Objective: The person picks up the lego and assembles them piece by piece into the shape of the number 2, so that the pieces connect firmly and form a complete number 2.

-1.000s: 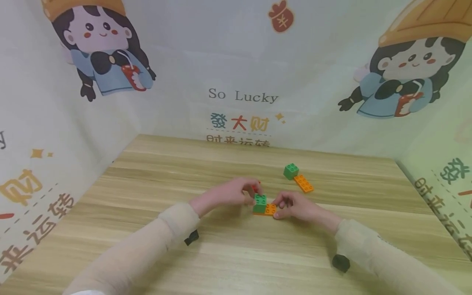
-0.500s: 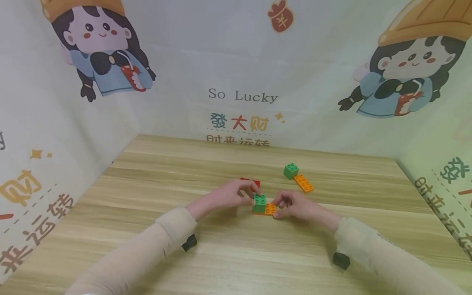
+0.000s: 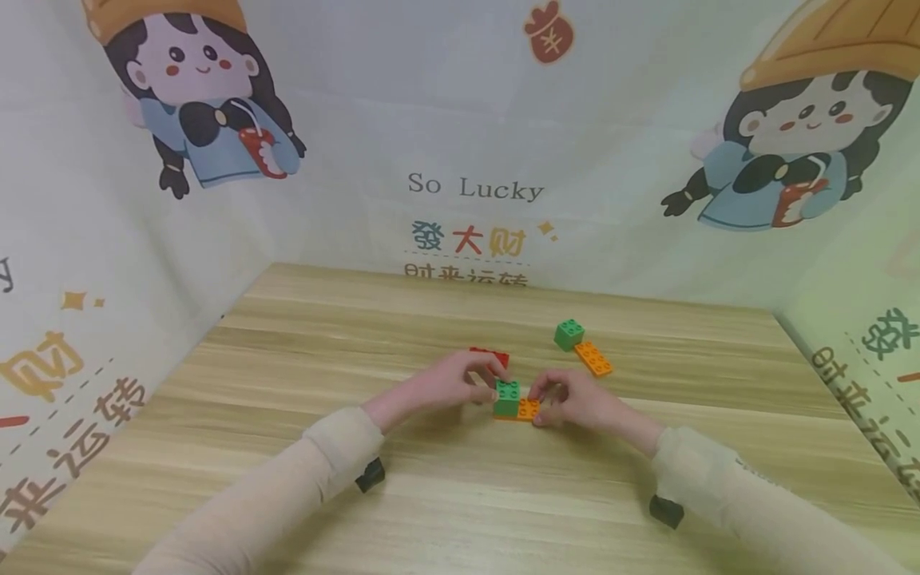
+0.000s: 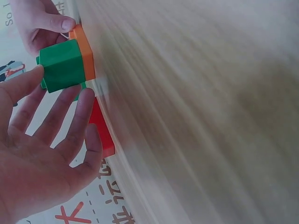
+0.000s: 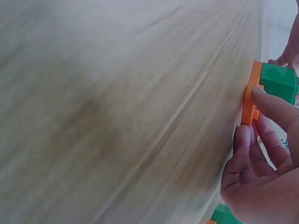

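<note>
A green toy building block (image 3: 506, 402) sits upright on the left part of an orange studded plate (image 3: 529, 410), which lies flat on the table. My left hand (image 3: 451, 378) pinches the green block between thumb and fingers, seen closer in the left wrist view on the block (image 4: 63, 66). At the plate's right end my right hand (image 3: 580, 401) grips the orange plate, its thumb on the side shown in the right wrist view (image 5: 275, 154). Just behind my left fingers a red plate (image 3: 496, 356) lies partly hidden.
Further back on the table (image 3: 431, 511), a second green block (image 3: 569, 335) touches a second orange plate (image 3: 593, 358). A printed cloth (image 3: 345, 208) hangs behind the table and along both sides.
My left hand has shifted slightly since a second ago, and more of the red plate shows behind it. The green block and orange plate stay in place, and my right hand barely moves.
</note>
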{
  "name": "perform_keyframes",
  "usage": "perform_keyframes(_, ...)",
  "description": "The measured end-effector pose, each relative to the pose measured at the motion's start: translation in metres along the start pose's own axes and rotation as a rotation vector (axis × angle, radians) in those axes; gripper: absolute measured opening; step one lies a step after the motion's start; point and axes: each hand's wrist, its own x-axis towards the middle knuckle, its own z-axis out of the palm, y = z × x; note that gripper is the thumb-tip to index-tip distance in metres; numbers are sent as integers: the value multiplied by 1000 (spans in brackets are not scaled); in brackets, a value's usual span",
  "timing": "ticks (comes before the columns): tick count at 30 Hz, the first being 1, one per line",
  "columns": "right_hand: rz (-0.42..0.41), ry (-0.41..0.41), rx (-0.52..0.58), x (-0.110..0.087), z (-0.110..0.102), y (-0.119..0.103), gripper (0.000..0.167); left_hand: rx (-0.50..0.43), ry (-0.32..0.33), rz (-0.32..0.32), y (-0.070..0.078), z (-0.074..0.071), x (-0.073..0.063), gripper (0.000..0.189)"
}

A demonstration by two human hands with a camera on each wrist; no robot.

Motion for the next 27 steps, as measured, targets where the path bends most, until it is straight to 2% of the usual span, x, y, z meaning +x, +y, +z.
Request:
perform_keyframes(9,-39,-10,13,-1,-1,3,24,-1,-46,39,-1,-2,5,23)
perform_keyframes(18,-41,-9,7,-1,-1,3,23,50,3,54,-1,0,11,20)
perform_keyframes(27,-6,-13,1,0,-1,3,24,0,11,39,0,0,6,25)
